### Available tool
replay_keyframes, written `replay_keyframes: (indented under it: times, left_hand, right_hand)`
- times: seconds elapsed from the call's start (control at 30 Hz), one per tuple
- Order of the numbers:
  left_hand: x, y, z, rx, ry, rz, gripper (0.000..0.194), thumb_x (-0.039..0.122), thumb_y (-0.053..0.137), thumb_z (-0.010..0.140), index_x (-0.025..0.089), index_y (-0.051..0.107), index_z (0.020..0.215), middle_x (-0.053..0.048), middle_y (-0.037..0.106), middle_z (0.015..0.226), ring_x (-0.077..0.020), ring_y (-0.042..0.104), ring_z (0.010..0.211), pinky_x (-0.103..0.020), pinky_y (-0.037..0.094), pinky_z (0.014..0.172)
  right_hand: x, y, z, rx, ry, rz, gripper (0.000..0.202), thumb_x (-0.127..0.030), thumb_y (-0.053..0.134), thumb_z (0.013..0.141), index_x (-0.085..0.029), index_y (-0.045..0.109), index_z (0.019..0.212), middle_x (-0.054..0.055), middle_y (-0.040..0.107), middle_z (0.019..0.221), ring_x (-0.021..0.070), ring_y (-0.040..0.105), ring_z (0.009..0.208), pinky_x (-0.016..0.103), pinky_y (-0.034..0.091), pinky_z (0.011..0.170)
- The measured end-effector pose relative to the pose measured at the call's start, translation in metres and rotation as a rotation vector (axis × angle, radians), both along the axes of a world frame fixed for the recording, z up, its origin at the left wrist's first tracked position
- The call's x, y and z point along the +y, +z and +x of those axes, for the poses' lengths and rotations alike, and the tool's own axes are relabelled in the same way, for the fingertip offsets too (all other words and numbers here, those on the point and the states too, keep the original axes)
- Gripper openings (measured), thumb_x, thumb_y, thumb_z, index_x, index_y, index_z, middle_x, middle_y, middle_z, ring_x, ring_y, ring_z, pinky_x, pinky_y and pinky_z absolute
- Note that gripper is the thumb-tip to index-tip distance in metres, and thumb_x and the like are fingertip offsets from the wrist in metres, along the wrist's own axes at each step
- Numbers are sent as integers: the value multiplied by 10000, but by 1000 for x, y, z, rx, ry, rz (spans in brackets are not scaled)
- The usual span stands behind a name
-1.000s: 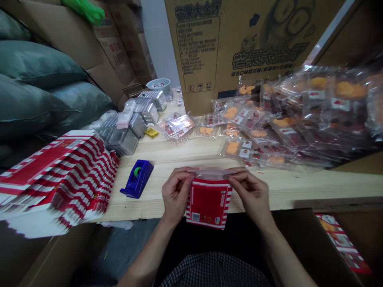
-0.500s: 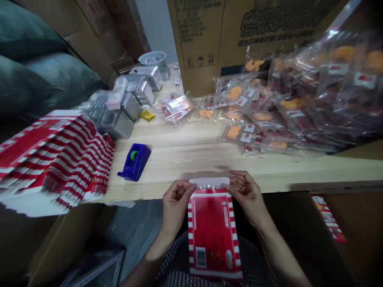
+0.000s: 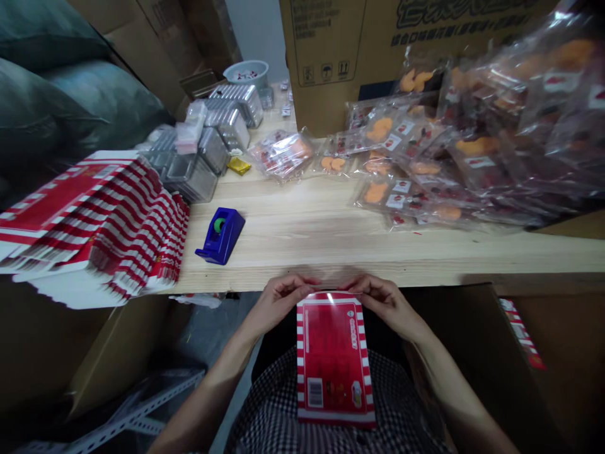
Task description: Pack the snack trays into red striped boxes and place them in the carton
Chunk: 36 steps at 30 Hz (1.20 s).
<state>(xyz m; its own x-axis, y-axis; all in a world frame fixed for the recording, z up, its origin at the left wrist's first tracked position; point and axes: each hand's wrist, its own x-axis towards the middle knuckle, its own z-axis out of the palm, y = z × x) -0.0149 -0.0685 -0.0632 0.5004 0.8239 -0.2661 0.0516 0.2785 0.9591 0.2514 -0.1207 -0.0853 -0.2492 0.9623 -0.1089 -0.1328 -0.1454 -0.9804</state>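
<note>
A flat red box [image 3: 334,359] with white-striped edges and a barcode lies against my lap, its top end at the table's front edge. My left hand [image 3: 286,295] pinches the top left corner between thumb and fingers. At the top right corner my right hand [image 3: 378,296] is closed on the box in the same way. The white flap at the top end is folded down out of sight between the fingertips.
A blue tape dispenser [image 3: 220,236] stands left of centre. Striped red cartons [image 3: 118,221] are stacked at far left, with clear plastic cases [image 3: 193,170] behind. Clear bags with orange pieces [image 3: 425,170] heap at right, before a large cardboard box [image 3: 326,94]. An open carton [image 3: 558,328] sits below right.
The white flap that stood up at the box's top end is now folded down. Both hands have moved closer together along that end. The view has shifted slightly.
</note>
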Motion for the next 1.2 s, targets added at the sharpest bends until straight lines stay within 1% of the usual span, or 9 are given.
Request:
replay_keyframes:
  times: [0.13,0.3,0.4,0.5,0.6,0.7,0.9,1.03,1.2]
  left_hand:
    - [12,13,1,-27,-143,-37,253,328,721,885,141,625,745,-113,751,1130,-205,692,1056,-340,473,921]
    - [34,25,3,-14,-364,-90,220,291,773,831,145,619,772,-104,750,1104,-189,691,1014,-337,489,891]
    - [46,32,6,14,-514,-129,212,271,803,797,162,687,938,-84,750,1100,-173,685,977,-319,493,867]
    - [55,37,11,28,-631,-192,434,259,795,806,220,673,1221,-65,756,1130,-158,687,961,-293,498,842]
    - [61,39,13,95,-705,-170,327,294,737,864,217,731,1182,-53,783,1069,-139,692,855,-269,502,792]
    - [62,39,14,137,-717,-121,254,319,681,907,219,773,1122,-43,799,1022,-125,686,781,-262,510,778]
    - [54,38,10,152,-652,-40,303,337,637,935,259,734,1212,-37,793,1082,-126,690,780,-262,523,783]
    - [48,40,7,173,-618,-55,319,364,627,934,274,724,1224,-36,794,1076,-146,703,783,-294,549,791]
    - [45,43,3,171,-599,-49,313,372,621,936,295,730,1219,-45,783,1121,-179,725,878,-335,556,879]
  right_hand:
    - [3,19,2,-29,111,-7,109,-331,690,923,-228,691,888,68,728,1158,203,668,1068,354,502,901]
    - [9,32,-2,-60,129,-33,200,-349,690,920,-210,646,783,65,743,1081,197,682,1014,347,503,871]
    - [15,39,-4,-1,164,-90,201,-330,744,871,-202,634,763,58,732,1120,184,682,1008,336,504,874]
    - [20,45,-5,29,179,-150,161,-300,800,809,-208,686,874,33,730,1091,157,685,937,306,510,828]
    - [23,45,-6,-20,159,-192,215,-321,814,787,-207,735,951,13,747,888,136,667,777,276,501,717]
    - [24,41,-7,-34,118,-226,205,-345,837,755,-199,773,884,6,751,779,125,641,689,264,482,660]
    - [22,27,-9,63,26,-282,194,-327,887,692,-218,798,825,-5,784,786,115,673,701,260,518,711]
    - [19,20,2,122,74,-340,188,-346,828,778,-232,807,925,11,809,891,130,726,805,290,555,817]
    - [29,23,12,84,162,-283,177,-296,850,746,-239,815,910,7,816,883,139,737,813,307,571,847]
